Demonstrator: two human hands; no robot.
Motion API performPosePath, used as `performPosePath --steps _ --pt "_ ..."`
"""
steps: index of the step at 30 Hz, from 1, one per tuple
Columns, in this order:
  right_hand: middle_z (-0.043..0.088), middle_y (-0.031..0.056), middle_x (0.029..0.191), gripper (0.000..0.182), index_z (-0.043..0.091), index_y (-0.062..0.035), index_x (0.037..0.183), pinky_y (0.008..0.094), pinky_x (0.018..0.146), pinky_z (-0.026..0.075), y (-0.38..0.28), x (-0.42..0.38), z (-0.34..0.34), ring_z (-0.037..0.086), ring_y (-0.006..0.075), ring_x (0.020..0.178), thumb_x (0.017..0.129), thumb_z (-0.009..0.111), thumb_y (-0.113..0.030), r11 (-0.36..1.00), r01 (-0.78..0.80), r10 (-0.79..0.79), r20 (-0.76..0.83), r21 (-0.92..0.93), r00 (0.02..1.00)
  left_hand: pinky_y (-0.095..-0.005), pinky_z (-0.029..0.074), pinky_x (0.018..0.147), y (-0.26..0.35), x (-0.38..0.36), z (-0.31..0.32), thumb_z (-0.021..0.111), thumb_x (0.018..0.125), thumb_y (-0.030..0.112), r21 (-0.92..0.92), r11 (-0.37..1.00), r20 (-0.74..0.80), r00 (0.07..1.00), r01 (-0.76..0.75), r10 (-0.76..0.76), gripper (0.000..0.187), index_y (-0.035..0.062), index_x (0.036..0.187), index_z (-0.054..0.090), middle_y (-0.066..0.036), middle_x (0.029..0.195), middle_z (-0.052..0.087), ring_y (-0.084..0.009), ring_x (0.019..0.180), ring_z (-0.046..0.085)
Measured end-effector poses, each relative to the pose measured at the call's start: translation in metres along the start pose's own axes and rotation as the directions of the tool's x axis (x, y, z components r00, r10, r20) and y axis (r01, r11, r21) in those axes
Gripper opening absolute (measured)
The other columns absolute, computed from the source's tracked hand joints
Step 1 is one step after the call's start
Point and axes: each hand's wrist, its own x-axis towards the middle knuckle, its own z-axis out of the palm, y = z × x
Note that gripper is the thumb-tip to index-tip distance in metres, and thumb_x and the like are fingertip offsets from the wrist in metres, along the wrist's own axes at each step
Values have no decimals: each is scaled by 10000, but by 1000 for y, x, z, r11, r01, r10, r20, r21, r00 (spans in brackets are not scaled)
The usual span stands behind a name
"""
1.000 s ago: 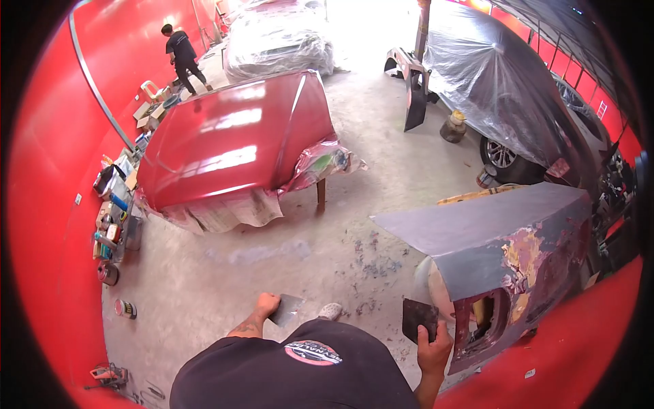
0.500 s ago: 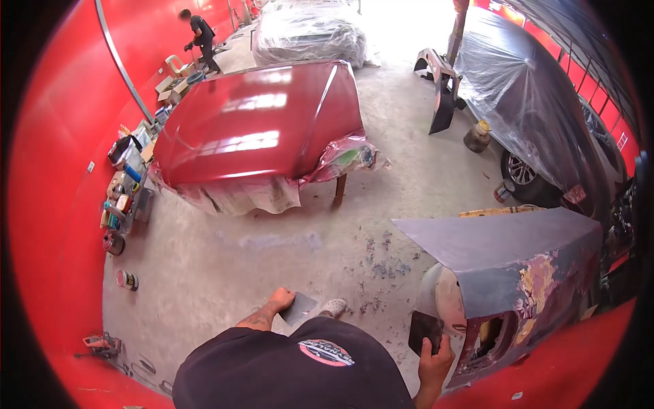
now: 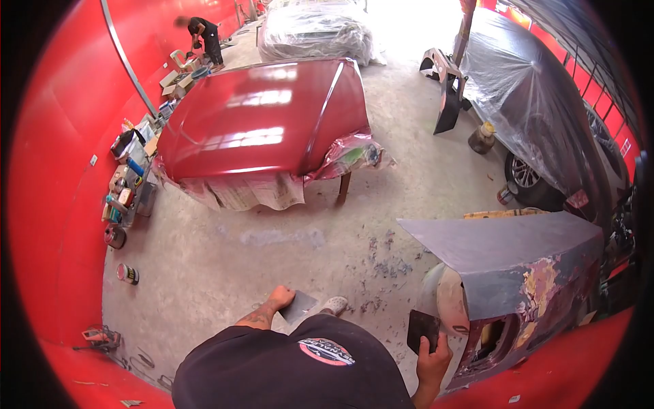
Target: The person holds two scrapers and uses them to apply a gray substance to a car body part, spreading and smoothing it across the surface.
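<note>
My left hand (image 3: pixel 280 297) is closed on the edge of a flat grey rectangular sheet (image 3: pixel 300 307), held low above the floor near my shoe (image 3: pixel 334 305). My right hand (image 3: pixel 434 356) grips a dark, squarish flat sheet (image 3: pixel 423 330), thumb on its near face; its exact kind I cannot make out. Just right of that hand stands a grey car body panel (image 3: pixel 504 249), with patchy yellow and maroon areas (image 3: pixel 538 286) and a cut-out opening on its near side.
A glossy red car hood (image 3: pixel 259 116) rests on a stand, masking paper along its edge. Plastic-covered cars (image 3: pixel 518 82) stand behind and right. Cans (image 3: pixel 127 273), bottles and boxes line the left red wall (image 3: pixel 54 170). Paint flakes (image 3: pixel 385 262) litter the floor. Another person (image 3: pixel 204 39) bends over far left.
The view has shifted slightly. The far person has bent lower, toward the boxes. Both my hands keep their holds and hardly move.
</note>
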Motion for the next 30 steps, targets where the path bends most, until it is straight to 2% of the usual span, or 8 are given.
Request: performPosePath --steps 13,15,25,30 --pt "651 220 836 184 575 3 994 449 690 478 3 1 -2 629 434 786 853 628 -104 1000 -17 17 -2 -14 1000 -439 505 853 14 -2 -3 547 783 290 35 999 18 1000 3 -4 377 -22 928 702 -269 972 669 -400 957 653" --pt "651 223 835 187 573 2 995 451 689 477 5 2 -2 628 437 786 852 630 -106 1000 -16 16 7 -14 1000 -445 515 812 15 -1 -2 552 788 325 34 999 -6 1000 -5 5 376 2 908 703 -256 934 673 -389 891 667" --pt "652 220 850 201 593 -8 1002 465 671 492 7 6 0 633 433 780 836 651 -106 998 0 1 23 -57 1000 -448 518 774 10 8 2 553 790 313 42 997 -2 998 -58 58 371 -15 886 698 -273 887 665 -391 849 672" --pt "659 219 826 193 592 -6 1007 443 680 489 5 7 2 651 414 772 849 626 -111 1000 -6 7 18 -30 1000 -440 517 764 13 9 1 556 796 309 21 999 15 999 -42 42 359 -12 869 697 -255 861 673 -375 820 674"
